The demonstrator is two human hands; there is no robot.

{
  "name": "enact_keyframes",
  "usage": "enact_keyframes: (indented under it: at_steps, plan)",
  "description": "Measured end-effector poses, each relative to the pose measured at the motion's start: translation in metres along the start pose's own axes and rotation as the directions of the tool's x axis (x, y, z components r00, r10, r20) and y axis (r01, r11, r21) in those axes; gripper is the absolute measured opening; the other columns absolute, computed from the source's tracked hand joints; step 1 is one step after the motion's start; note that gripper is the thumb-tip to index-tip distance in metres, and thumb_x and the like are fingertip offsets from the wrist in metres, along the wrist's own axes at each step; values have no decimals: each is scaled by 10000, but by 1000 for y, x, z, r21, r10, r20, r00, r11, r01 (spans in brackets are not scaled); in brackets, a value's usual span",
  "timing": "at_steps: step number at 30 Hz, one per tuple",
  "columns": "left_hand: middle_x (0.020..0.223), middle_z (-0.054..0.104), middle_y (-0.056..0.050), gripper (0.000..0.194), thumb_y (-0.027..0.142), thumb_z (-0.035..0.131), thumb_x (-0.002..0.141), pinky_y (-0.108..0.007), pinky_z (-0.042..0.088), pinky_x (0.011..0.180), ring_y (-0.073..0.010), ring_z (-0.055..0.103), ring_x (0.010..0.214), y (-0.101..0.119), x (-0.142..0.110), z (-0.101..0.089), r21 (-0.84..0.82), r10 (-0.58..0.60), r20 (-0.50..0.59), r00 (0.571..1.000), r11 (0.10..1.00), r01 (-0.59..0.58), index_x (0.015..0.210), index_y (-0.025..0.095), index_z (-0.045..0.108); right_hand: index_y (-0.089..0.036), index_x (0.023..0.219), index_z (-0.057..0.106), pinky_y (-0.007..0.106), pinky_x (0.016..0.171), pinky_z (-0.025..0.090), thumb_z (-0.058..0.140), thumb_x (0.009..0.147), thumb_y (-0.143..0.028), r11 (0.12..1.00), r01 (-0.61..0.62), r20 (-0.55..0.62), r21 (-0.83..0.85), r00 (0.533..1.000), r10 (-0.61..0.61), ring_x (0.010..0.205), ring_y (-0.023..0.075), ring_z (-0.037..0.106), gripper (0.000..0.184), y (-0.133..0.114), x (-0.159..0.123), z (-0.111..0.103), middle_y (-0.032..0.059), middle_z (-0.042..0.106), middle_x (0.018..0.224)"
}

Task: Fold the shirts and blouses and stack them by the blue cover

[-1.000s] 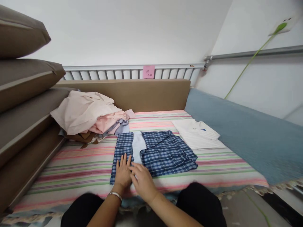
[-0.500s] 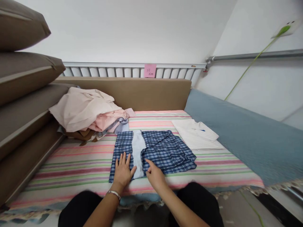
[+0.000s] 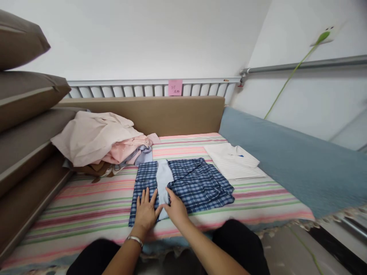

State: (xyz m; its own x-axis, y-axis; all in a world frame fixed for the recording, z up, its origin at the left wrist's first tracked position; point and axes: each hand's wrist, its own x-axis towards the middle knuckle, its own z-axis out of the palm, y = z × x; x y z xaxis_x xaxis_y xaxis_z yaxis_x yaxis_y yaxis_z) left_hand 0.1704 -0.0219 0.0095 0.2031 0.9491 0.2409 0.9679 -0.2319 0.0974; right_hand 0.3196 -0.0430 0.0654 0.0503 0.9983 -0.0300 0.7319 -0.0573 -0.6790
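A folded blue plaid garment (image 3: 197, 183) lies in front of me, with a plain light blue strip (image 3: 164, 173) running across it. My left hand (image 3: 146, 210) rests flat on the left plaid part, fingers spread. At the strip's near end is my right hand (image 3: 175, 208), its thumb and forefinger apart and its other fingers curled underneath, partly hidden. The tips of both thumbs come close together over the strip; whether they touch I cannot tell. Beyond the garment on the right lies a folded white striped shirt (image 3: 233, 162).
Pink, cream and grey-blue clothes (image 3: 97, 139) are heaped at the left. Stacked brown cushions (image 3: 25, 137) rise beside them. A striped sheet (image 3: 86, 204) covers the bed, a brown pad (image 3: 177, 114) lines its back, and a blue-grey cover (image 3: 275, 152) borders the right.
My right hand has moved left, from the right plaid part to the light blue strip, and its thumb now stretches towards my left thumb. The left hand stays flat; the view has shifted slightly.
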Motion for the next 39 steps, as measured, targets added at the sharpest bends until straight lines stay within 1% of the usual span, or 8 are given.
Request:
enact_keyframes:
  at_steps: [3,16,19,22,26,30,34,39]
  plan:
    - [1470,303,-171,614,546,398,839,-536,255,1047,-342,266,1352,2,-1,-4,-4,-2,4,1000,1000,2,1394,292,327,-269,1314,458,261,784,442,556,741,-193,998,-33,53,49,998,31,923,181,612,586,12,-4,-2,19,666,1045]
    - [1446,358,-153,569,552,367,851,-554,269,1038,-338,285,1344,3,4,-16,-28,-34,22,999,999,35,1353,286,410,-239,1203,570,218,665,416,517,735,-122,993,-56,64,-101,996,63,747,147,614,485,37,-7,-26,-5,680,806]
    - [1438,387,-115,481,460,354,884,-538,270,1049,-318,280,1350,5,14,-22,-18,-32,-62,998,999,31,1309,270,476,-200,1143,609,243,757,441,461,794,-155,996,26,-57,-83,998,-31,857,167,618,382,32,1,-39,42,680,911]
    - [1438,390,-96,460,388,373,885,-495,291,1055,-286,290,1350,12,22,-15,-23,29,-136,990,999,-32,1315,255,469,-167,1163,605,274,919,413,396,866,-243,979,194,-132,-57,971,-200,1059,186,566,371,8,13,-43,93,632,1124]
    - [1403,443,-90,507,344,492,807,-495,310,1040,-297,340,1323,22,25,25,-21,76,-229,970,996,-83,1307,262,480,-165,1276,529,345,1080,282,401,886,-366,944,318,-53,-85,945,-323,1289,218,383,457,-27,48,-22,97,462,1373]
    - [1334,518,-124,522,389,594,711,-539,292,1026,-347,406,1265,27,27,63,-14,30,-286,958,999,-36,1215,256,581,-155,1377,398,418,1118,187,445,861,-465,933,313,16,-176,949,-315,1367,257,228,604,-29,115,4,112,304,1467]
    - [1359,492,-124,559,400,607,696,-562,269,1027,-354,400,1267,29,28,67,4,16,-250,968,1000,-15,1240,279,554,-153,1407,336,442,1126,116,388,874,-524,929,268,61,-255,963,-261,1388,243,152,652,1,175,17,116,242,1489]
    - [1381,457,-144,561,446,566,729,-570,256,1036,-371,391,1273,31,31,57,38,16,-151,988,999,-10,1258,261,539,-135,1391,353,458,1120,102,398,864,-553,930,280,107,-238,959,-262,1389,245,141,674,22,193,23,140,230,1492]
